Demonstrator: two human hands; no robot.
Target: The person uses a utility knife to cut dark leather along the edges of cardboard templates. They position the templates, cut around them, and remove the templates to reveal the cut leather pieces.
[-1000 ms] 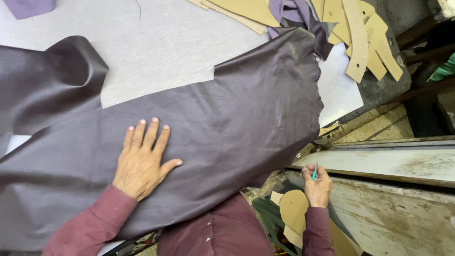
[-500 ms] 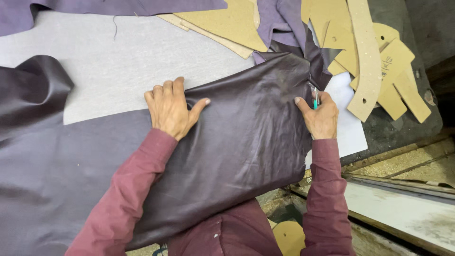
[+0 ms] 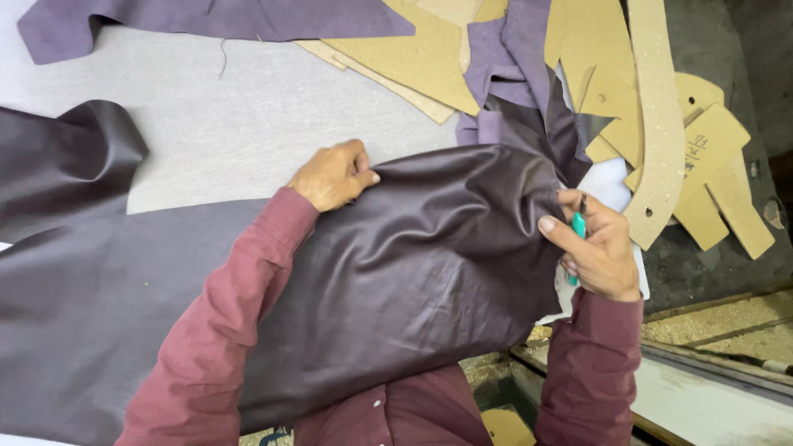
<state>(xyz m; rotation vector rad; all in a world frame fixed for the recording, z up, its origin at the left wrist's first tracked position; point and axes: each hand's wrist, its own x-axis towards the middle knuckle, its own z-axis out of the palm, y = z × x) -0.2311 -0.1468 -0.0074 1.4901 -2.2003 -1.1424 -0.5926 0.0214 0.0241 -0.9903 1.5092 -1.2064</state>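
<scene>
On the grey worktop (image 3: 248, 124), dark plum leather hide (image 3: 413, 264), glossy, creased, cut off at nine o'clock: left hand (image 3: 334, 175) curled gripping its upper fold; right hand (image 3: 596, 248) pinching its edge, holding half-hidden teal tool (image 3: 578, 225); tan cardboard patterns (image 3: 661, 124) at two o'clock.

I count one large dark purple leather hide (image 3: 396, 272), one teal pen (image 3: 577, 227), and several tan cardboard pattern pieces (image 3: 661, 124).

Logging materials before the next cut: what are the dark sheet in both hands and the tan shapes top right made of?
Dark sheet: likely leather, dark purple-brown, soft sheen, creases where gripped. Tan shapes: seemingly stiff speckled fibreboard or cardboard, matte, cleanly cut edges.
</scene>
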